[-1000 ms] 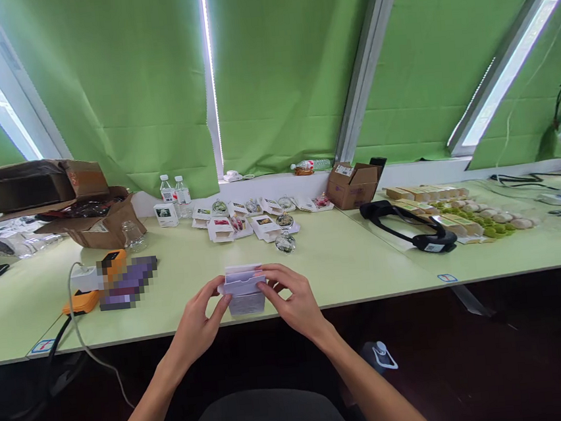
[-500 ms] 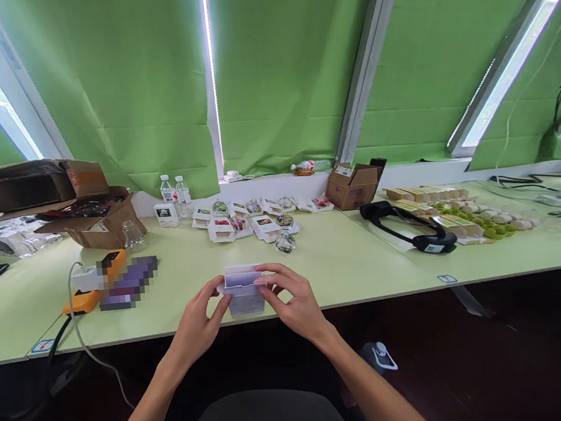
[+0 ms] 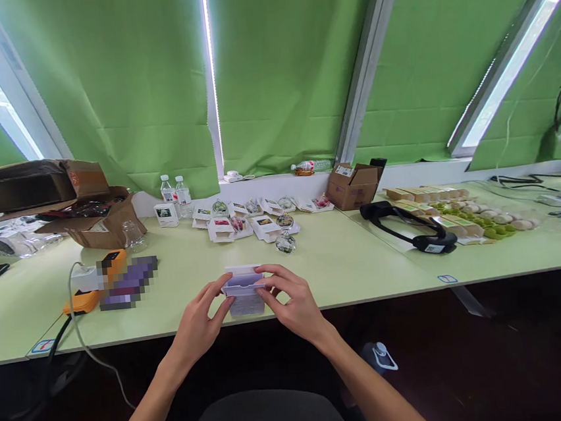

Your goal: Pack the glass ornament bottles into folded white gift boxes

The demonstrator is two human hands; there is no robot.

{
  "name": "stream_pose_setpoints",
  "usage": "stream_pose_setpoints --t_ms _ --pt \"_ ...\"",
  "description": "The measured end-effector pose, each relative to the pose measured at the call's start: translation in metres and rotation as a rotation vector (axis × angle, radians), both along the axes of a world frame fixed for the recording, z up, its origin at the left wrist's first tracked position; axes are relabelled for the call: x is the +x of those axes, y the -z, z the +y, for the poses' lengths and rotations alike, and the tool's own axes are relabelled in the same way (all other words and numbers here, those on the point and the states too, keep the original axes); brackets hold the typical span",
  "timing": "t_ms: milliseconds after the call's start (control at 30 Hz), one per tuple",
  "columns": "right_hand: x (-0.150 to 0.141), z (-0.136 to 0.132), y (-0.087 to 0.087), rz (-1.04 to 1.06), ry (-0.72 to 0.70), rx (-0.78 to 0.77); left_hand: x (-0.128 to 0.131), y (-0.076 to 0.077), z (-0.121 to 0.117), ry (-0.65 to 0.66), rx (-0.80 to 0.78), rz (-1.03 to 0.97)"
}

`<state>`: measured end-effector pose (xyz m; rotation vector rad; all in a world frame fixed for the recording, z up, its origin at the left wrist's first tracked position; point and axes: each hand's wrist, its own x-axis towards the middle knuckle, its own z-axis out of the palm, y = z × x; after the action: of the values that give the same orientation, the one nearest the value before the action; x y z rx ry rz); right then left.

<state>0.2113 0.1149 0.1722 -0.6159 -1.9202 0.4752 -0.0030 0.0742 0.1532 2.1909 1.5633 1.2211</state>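
A small white cardboard box [image 3: 246, 305] stands upright at the table's front edge, with its top flaps open. My left hand [image 3: 202, 316] grips its left side, thumb at the front and fingertips by the upper left corner. On the opposite side my right hand [image 3: 292, 300] pinches the front flap and the right edge between thumb and fingers. The lower front of the box faces me, while its base and the bottom of its inside are hidden.
Flattened white boxes [image 3: 221, 228] and round clear ornaments [image 3: 285, 242] lie behind the hands. At the left are brown cartons [image 3: 101, 231] and a purple phone [image 3: 129, 283]. A black headset [image 3: 411, 227] and egg trays [image 3: 489, 217] sit to the right.
The front flap has tipped outward toward me, so more of the box's inside shows. My left fingers have shifted slightly to the right along the rim.
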Motion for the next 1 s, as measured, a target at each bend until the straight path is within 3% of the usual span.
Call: stream_pose_setpoints --t_ms 1000 --pt "0.0012 0.0027 0.0048 -0.15 0.061 0.159 -0.0006 0.0018 0.0011 -0.064 0.145 0.205"
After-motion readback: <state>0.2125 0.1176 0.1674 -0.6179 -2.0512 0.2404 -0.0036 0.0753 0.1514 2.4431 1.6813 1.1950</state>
